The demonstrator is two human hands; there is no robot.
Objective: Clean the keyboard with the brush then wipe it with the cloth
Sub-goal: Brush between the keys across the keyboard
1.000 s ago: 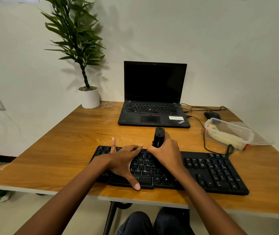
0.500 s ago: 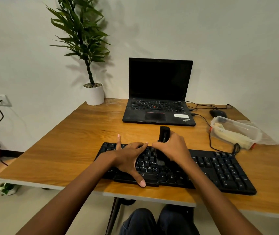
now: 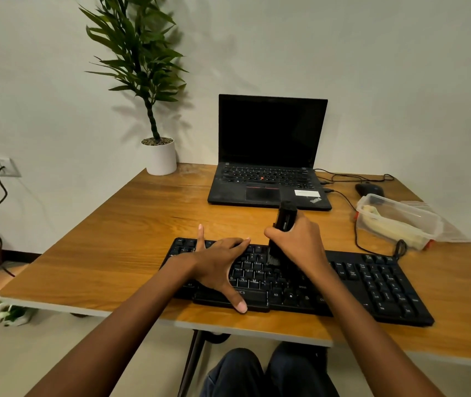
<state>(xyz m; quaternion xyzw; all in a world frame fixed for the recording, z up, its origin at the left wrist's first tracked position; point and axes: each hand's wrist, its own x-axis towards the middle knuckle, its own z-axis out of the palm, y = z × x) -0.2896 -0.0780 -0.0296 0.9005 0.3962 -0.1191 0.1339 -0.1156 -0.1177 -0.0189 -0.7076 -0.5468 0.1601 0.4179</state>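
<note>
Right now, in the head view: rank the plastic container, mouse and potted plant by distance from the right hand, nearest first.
From the right hand, which grips the brush:
1. Plastic container, just to its right.
2. Mouse, behind the container, right rear of the desk.
3. Potted plant, back-left corner.

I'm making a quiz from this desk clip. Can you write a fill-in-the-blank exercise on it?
1. The right hand grips a black ____, its bristles on the keyboard.
2. The left hand lies spread on the keyboard's ____ half.
3. Behind the keyboard stands an open ____, screen dark.
Missing: brush, left, laptop.
</note>
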